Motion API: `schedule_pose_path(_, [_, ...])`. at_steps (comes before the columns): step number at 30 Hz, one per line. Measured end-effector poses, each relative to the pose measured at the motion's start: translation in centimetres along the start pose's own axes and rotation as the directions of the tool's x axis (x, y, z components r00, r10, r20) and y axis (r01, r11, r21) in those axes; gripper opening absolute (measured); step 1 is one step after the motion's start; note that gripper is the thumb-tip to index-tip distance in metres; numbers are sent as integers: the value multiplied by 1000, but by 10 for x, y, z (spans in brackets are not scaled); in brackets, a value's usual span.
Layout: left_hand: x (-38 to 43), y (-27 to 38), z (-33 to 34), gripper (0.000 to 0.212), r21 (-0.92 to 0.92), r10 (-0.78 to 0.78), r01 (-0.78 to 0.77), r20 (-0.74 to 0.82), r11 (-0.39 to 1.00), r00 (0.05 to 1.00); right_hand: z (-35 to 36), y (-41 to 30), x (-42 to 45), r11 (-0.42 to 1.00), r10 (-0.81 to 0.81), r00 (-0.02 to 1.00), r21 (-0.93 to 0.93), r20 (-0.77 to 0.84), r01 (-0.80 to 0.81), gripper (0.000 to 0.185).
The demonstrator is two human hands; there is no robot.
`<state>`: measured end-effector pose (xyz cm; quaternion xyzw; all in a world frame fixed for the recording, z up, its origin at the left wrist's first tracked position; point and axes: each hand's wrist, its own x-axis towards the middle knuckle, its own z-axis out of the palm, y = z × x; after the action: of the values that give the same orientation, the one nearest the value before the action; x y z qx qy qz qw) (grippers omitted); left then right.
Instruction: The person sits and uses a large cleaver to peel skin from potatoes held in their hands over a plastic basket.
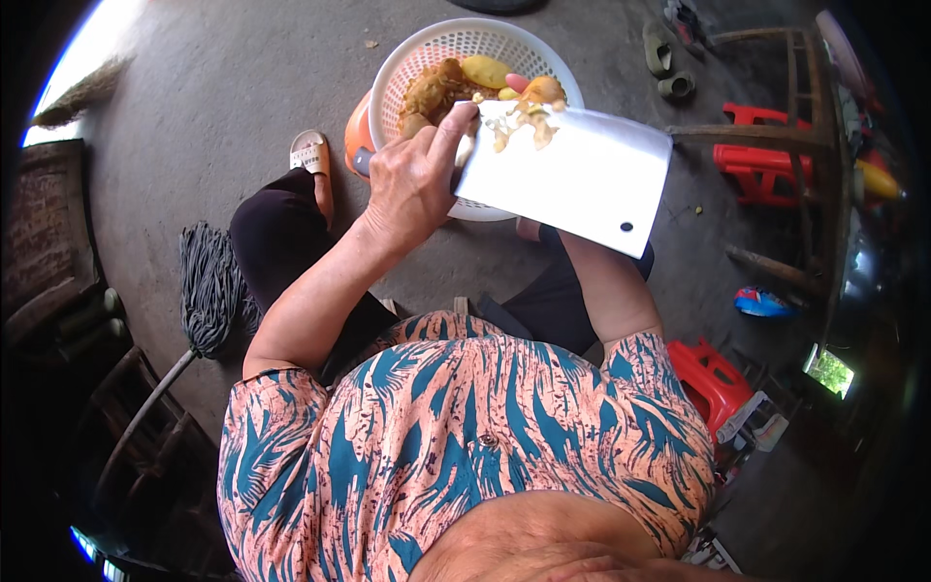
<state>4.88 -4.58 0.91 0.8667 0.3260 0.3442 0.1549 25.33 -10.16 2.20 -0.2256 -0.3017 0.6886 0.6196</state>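
My left hand [412, 178] grips a cleaver by its dark handle [361, 161], its thumb at the blade's upper edge. The broad metal blade [582, 171] stretches to the right over the near side of a white plastic colander basket [396, 62]. Wet peel scraps [537, 125] cling to the blade. Inside the basket lie brown peels [429, 94], a yellow peeled potato [486, 71] and a tan potato [544, 90]. My right forearm [607, 280] passes under the cleaver, which hides most of that hand; a pink shape beside the tan potato may be its fingertip.
An orange container [356, 131] shows beneath the basket. To the left are a grey string mop [211, 291] and wooden furniture [47, 225]. At right stand a wooden frame [822, 167], red plastic stools [764, 160] and green shoes [658, 54]. A blue packet [762, 302] lies on the floor.
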Motion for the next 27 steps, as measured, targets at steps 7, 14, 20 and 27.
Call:
schedule_pose_path(7, [3, 6, -5, 56, -86, 19, -21, -24, 996, 1000, -10, 6, 1, 999, 41, 967, -21, -253, -48, 68])
schedule_pose_path(14, [1, 7, -4, 58, -65, 73, -76, -42, 995, 996, -31, 8, 10, 974, 184, 964, 166, -193, -153, 76])
schedule_pose_path(20, [-2, -2, 1, 58, -22, 93, -94, -63, 995, 994, -23, 7, 10, 985, 163, 951, -9, -263, -171, 69])
schedule_pose_path(27, [6, -11, 4, 54, -21, -43, 42, -63, 999, 997, -21, 22, 4, 967, -136, 963, -243, -234, 78, 63])
